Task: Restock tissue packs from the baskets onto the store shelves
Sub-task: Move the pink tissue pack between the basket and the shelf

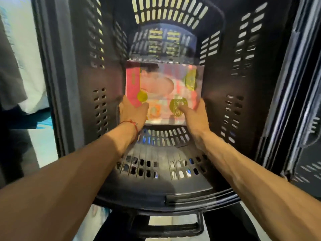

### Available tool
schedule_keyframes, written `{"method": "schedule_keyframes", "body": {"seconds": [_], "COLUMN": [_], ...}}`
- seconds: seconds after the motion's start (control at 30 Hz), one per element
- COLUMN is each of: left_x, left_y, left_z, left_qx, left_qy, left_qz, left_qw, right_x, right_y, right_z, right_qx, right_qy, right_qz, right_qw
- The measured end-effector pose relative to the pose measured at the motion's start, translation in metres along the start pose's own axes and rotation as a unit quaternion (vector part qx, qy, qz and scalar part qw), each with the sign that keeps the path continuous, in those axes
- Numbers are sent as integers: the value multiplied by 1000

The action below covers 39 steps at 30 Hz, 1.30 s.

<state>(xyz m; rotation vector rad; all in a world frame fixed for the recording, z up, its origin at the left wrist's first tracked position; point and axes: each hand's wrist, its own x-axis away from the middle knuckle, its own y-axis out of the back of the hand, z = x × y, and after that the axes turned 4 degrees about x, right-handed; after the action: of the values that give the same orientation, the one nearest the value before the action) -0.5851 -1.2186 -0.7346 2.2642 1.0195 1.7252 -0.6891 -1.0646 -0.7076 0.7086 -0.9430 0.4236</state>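
A pink and white tissue pack (163, 87) with gold round stickers sits deep inside a tall black slotted basket (224, 94). Both my arms reach down into the basket. My left hand (132, 111), with a red string on its wrist, grips the pack's lower left corner. My right hand (195, 113) grips the lower right corner, thumb lying on the pack's front face. The fingers behind the pack are hidden.
The basket's near rim (165, 193) and a handle (173, 228) lie below my forearms. Another dark slotted basket (307, 136) stands at the right. At the left edge is a person's white and grey clothing (20, 66).
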Motion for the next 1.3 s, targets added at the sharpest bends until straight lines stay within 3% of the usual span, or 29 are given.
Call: {"method": "schedule_keyframes", "body": {"seconds": [0.2,0.33,0.43,0.57,0.8,1.07,1.3], "left_x": [-5,1,10,9,2,8,11], "left_y": [-1,5,11,12,-20,-21,-8], "left_z": [0,4,12,15,10,19,3], "left_qx": [-39,-20,8,50,59,3,95], "left_qy": [31,-17,6,37,97,87,93], "left_qz": [29,65,75,70,-6,-19,-1], "left_qw": [998,998,997,996,994,996,991], "right_x": [1,2,-4,-4,-21,-30,-28], "right_y": [6,10,13,16,-2,13,12], "right_z": [4,10,12,23,33,16,22], "right_qx": [-2,28,10,65,27,-22,190], "right_qy": [-11,-10,-33,-30,-81,-73,46], "right_qz": [38,62,52,64,16,79,87], "right_qw": [999,998,998,995,996,994,977]}}
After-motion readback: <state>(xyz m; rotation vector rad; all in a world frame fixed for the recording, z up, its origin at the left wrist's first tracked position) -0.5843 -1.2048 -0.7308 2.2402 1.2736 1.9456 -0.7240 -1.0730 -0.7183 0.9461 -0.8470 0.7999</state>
